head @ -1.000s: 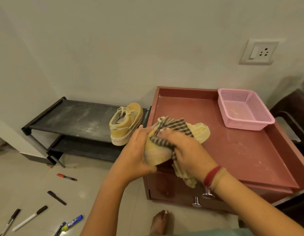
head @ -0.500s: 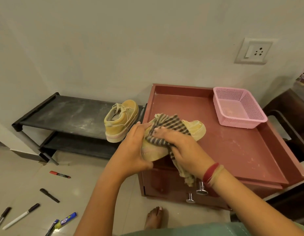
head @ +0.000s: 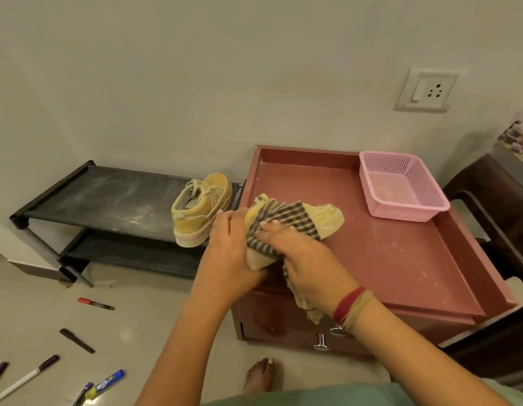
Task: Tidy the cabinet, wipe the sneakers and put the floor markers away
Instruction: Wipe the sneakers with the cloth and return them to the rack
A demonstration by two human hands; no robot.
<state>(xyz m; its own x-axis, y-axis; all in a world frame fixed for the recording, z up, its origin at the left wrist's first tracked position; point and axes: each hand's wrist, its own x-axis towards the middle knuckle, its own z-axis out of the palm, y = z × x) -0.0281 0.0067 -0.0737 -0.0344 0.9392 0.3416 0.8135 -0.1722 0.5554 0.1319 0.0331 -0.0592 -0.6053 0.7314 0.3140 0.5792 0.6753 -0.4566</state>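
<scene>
My left hand grips the heel end of a tan sneaker held over the front left corner of the reddish cabinet top. My right hand presses a checked cloth flat onto the sneaker's upper; the cloth's tail hangs below my wrist. The other tan sneaker stands on the black shoe rack, toe toward the wall. Several markers lie on the floor at lower left, among them a red-capped marker, a black marker and a white marker.
A pink mesh basket sits at the cabinet's back right corner. Two drawer knobs stick out of the cabinet front. A dark wooden piece of furniture stands to the right. My bare foot is on the tiled floor.
My right hand has flattened and slid the cloth along the sneaker toward its toe. The view has shifted slightly; the sneaker stays in my left hand.
</scene>
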